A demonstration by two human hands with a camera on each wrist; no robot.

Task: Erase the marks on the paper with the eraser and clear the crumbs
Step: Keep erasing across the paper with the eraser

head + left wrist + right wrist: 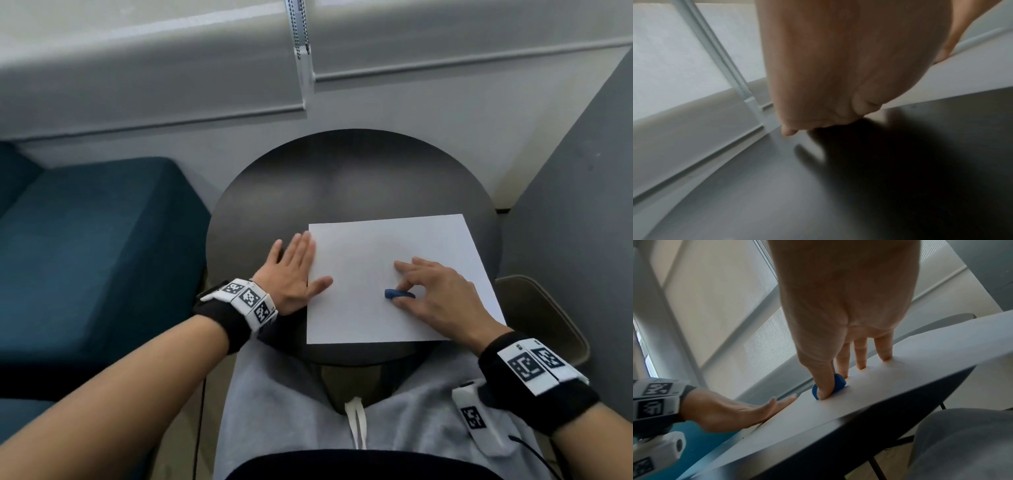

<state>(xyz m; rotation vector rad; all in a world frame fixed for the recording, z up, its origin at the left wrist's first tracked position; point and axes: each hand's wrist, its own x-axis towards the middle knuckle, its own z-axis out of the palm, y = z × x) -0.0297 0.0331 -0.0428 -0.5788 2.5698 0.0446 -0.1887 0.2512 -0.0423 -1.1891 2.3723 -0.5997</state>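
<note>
The left hand (291, 270) is laid flat on the round dark desk (342, 178), its fingers straight and together, with the thumb and the inner edge of the hand resting on the left edge of the white sheet of paper (394, 246). Nothing is held by it. The right hand (442, 298) is set on the paper nearer the sheet's lower middle, and a small blue eraser (399, 294) is pinched between its thumb and index finger and pressed against the sheet. The other fingers (885, 350) of that hand are stretched out, and their tips are seen touching the paper beyond the eraser in the right wrist view. The paper is placed on the right half of the desk, close to its near rim. No marks or crumbs can be made out on the sheet at this sharpness. A teal sofa cushion (96, 246) is seen beside the desk on the left, and grey trousers (376, 421) are seen under its near rim.
</note>
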